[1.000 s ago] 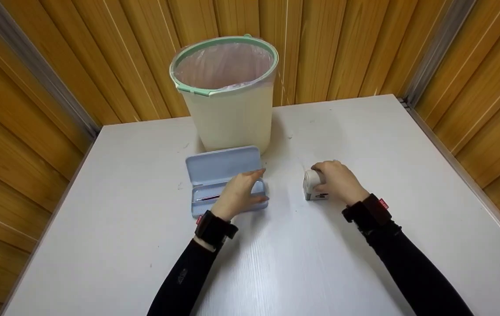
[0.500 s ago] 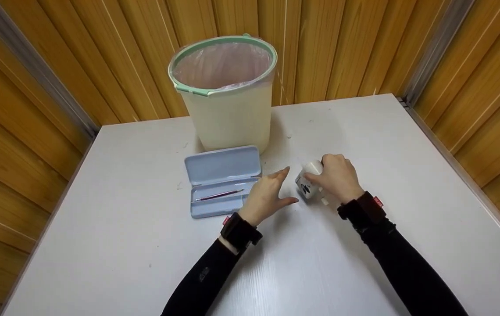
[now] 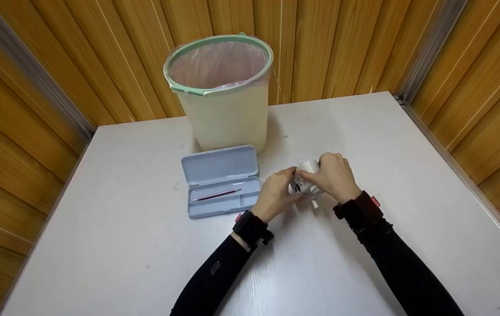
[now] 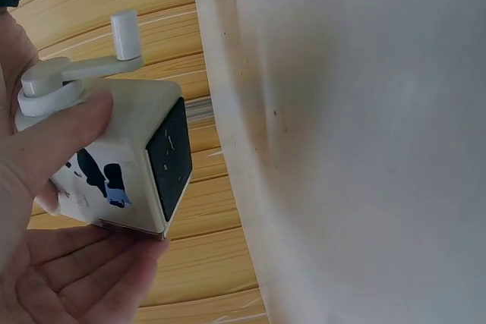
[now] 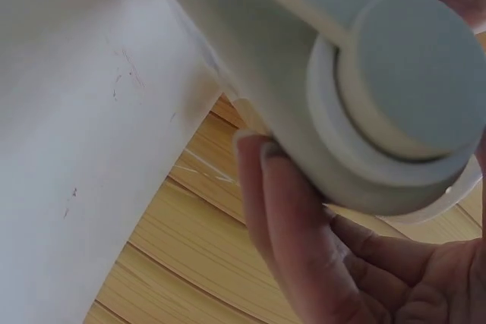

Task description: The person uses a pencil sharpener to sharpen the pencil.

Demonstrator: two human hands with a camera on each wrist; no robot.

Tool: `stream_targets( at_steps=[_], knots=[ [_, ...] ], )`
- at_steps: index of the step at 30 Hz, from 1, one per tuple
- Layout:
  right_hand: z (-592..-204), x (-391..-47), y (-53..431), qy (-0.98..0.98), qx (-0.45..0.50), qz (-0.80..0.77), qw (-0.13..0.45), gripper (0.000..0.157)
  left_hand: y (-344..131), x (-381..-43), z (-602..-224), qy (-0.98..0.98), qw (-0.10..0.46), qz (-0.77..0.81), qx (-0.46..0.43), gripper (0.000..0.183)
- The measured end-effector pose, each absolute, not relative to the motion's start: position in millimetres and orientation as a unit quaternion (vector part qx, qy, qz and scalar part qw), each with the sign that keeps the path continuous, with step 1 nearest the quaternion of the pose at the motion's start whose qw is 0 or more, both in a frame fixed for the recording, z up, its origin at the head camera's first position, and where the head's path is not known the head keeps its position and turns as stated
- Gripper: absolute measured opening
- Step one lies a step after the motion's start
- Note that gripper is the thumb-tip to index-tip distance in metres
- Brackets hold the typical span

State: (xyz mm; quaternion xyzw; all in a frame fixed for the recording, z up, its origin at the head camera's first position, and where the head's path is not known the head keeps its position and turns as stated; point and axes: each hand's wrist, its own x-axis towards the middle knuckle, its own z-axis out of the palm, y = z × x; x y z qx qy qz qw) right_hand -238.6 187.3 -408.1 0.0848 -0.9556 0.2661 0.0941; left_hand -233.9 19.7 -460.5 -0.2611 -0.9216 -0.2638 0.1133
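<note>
A white hand-crank pencil sharpener (image 3: 309, 166) with dark printed figures is held tilted between both hands, right of the pencil case. My right hand (image 3: 338, 177) grips it from the right, thumb across its printed side. From the left, my left hand (image 3: 272, 195) holds it near the base, thumb and fingers on different sides. In the left wrist view the sharpener's black base (image 4: 171, 161) and its crank arm (image 4: 102, 67) with a small knob show. The right wrist view has the round crank hub (image 5: 418, 73) close up, with curled fingers (image 5: 296, 225) beneath.
A light blue pencil case (image 3: 221, 166) lies open on the white table (image 3: 136, 210), a dark red pencil (image 3: 217, 195) in its tray. Behind it stands a cream bin (image 3: 228, 118) with a green rim and a liner. Wood-look panels (image 3: 320, 48) enclose the back and sides.
The left hand has moved right, from over the pencil case to the sharpener, and now holds it too. My right hand has turned and tilted the sharpener, bringing its crank into view.
</note>
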Motion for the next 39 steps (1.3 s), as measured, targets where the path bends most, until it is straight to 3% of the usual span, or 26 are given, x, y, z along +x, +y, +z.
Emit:
stream_targets(
  at_steps=[4, 9, 15, 20, 24, 30, 36, 39],
  knots=[
    [-408, -238, 190, -0.948, 0.112, 0.289, 0.070, 0.046, 13, -239, -461, -0.913, 0.099, -0.293, -0.265, 0.061],
    [-407, -238, 196, -0.935, 0.191, 0.293, 0.056, 0.028, 3, -247, -458, -0.898, 0.043, -0.348, -0.267, 0.062],
    [-408, -238, 202, -0.905, 0.328, 0.267, 0.053, 0.068, -7, -255, -458, -0.861, -0.045, -0.420, -0.284, 0.066],
    [-407, -239, 205, -0.895, 0.374, 0.240, 0.030, 0.062, -12, -258, -456, -0.834, -0.095, -0.450, -0.304, 0.068],
    [-407, -241, 207, -0.887, 0.401, 0.229, 0.024, 0.059, -15, -261, -457, -0.815, -0.116, -0.461, -0.332, 0.064],
    [-404, -241, 209, -0.881, 0.415, 0.226, 0.012, 0.056, -25, -264, -451, -0.816, -0.144, -0.450, -0.333, 0.074],
    [-404, -244, 207, -0.893, 0.390, 0.223, 0.026, 0.046, -38, -267, -440, -0.812, -0.124, -0.461, -0.336, 0.062],
    [-404, -245, 205, -0.902, 0.366, 0.228, 0.035, 0.045, -42, -266, -435, -0.803, -0.124, -0.468, -0.347, 0.070]
  ],
)
